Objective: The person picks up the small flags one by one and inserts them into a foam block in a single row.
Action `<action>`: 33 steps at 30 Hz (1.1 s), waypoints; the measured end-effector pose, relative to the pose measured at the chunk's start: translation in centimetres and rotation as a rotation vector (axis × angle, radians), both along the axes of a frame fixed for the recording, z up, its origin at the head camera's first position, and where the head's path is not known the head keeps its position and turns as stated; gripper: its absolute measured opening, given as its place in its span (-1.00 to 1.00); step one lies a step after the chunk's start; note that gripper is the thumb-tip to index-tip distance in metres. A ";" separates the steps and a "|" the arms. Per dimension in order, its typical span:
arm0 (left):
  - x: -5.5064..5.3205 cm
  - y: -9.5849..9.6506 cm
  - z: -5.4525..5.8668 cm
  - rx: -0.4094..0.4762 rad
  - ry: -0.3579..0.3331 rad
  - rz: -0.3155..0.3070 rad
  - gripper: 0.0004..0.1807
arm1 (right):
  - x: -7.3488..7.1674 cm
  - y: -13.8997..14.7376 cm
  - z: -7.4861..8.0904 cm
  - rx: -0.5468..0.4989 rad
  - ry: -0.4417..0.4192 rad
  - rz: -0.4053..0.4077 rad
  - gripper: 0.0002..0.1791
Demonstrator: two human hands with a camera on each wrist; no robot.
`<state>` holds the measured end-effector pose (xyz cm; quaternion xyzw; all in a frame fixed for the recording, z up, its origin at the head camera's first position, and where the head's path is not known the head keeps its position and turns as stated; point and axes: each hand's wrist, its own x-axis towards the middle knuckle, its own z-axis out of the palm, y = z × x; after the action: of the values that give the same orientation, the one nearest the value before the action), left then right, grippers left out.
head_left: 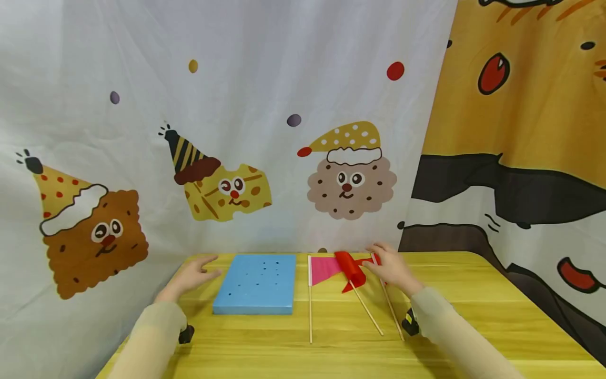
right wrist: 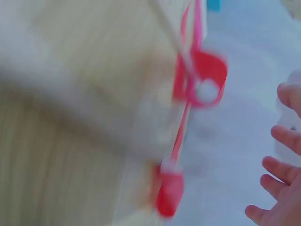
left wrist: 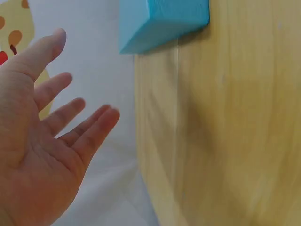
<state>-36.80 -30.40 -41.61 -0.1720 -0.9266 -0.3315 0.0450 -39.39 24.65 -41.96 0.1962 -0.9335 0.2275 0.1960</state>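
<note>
A blue block [head_left: 258,281] with small holes in its top lies on the table. My left hand [head_left: 191,276] is held just left of it, fingers spread, holding nothing; the left wrist view shows the hand [left wrist: 51,132] apart from the block's corner [left wrist: 164,23]. To the right lie three small flags on thin sticks: a pink flag [head_left: 324,269], a curled red flag [head_left: 351,269] and another red flag [head_left: 377,258]. Over that last flag my right hand [head_left: 389,267] hovers, overlapping its cloth. The right wrist view shows those fingers [right wrist: 280,167] spread and empty, beside the blurred flags.
The wooden table [head_left: 265,347] reaches back to a printed cloth [head_left: 284,79] hanging behind it. On the right the cloth [head_left: 511,210] runs along the table's side edge. Flag sticks [head_left: 310,321] point toward the front of the table.
</note>
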 end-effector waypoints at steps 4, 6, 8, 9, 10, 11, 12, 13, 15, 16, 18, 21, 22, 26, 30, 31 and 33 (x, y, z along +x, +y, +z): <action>-0.1 0.2 -1.2 0.125 -0.109 0.018 -0.30 | 0.3 -2.9 -0.2 -0.080 -0.037 0.059 -0.57; -0.1 0.4 -1.8 0.188 -0.151 0.030 -0.32 | 0.6 -4.2 -0.4 -0.116 -0.064 0.080 -0.61; 0.1 0.7 -2.3 0.251 -0.186 0.021 -0.34 | 0.9 -5.5 -0.6 -0.153 -0.094 0.102 -0.65; 0.3 0.9 -2.5 0.289 -0.202 0.014 -0.35 | 1.0 -6.1 -0.8 -0.171 -0.111 0.115 -0.68; 0.4 1.0 -2.8 0.320 -0.215 0.009 -0.36 | 1.1 -6.7 -0.9 -0.187 -0.130 0.125 -0.70; 0.6 1.2 -3.0 0.357 -0.230 0.003 -0.37 | 1.3 -7.3 -1.0 -0.209 -0.151 0.136 -0.72; 0.8 1.3 -3.2 0.380 -0.240 -0.005 -0.37 | 1.4 -7.8 -1.2 -0.230 -0.182 0.148 -0.73; 0.9 1.4 -3.4 0.397 -0.248 -0.015 -0.37 | 1.4 -8.3 -1.3 -0.245 -0.212 0.161 -0.74; 1.2 1.5 -3.8 0.430 -0.261 -0.014 -0.36 | 1.6 -9.2 -1.5 -0.277 -0.268 0.184 -0.74; 1.3 1.6 -3.9 0.436 -0.264 -0.015 -0.35 | 1.6 -9.6 -1.6 -0.288 -0.285 0.192 -0.74; 1.5 1.7 -4.1 0.438 -0.266 -0.025 -0.34 | 1.6 -10.3 -1.9 -0.310 -0.319 0.209 -0.75; 1.8 1.6 -4.5 0.460 -0.269 -0.026 -0.34 | 1.7 -11.3 -2.4 -0.351 -0.380 0.233 -0.82; 1.8 1.6 -4.5 0.466 -0.270 -0.027 -0.34 | 1.8 -11.5 -2.6 -0.364 -0.405 0.235 -0.83; 2.1 1.5 -4.8 0.503 -0.288 -0.019 -0.35 | 1.8 -12.3 -3.5 -0.399 -0.511 0.209 -0.84; 2.4 1.5 -4.9 0.524 -0.308 -0.002 -0.36 | 1.8 -12.9 -4.1 -0.413 -0.578 0.175 -0.79; 2.4 1.4 -5.0 0.529 -0.315 0.003 -0.35 | 1.8 -13.0 -4.1 -0.419 -0.594 0.168 -0.76; 2.5 1.4 -5.1 0.534 -0.326 0.009 -0.35 | 1.8 -13.3 -4.2 -0.432 -0.621 0.151 -0.71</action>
<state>-34.31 -28.99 -46.67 -0.0945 -0.8026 -0.5861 -0.0593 -37.60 11.38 -46.12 0.1403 -0.8618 0.4814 -0.0763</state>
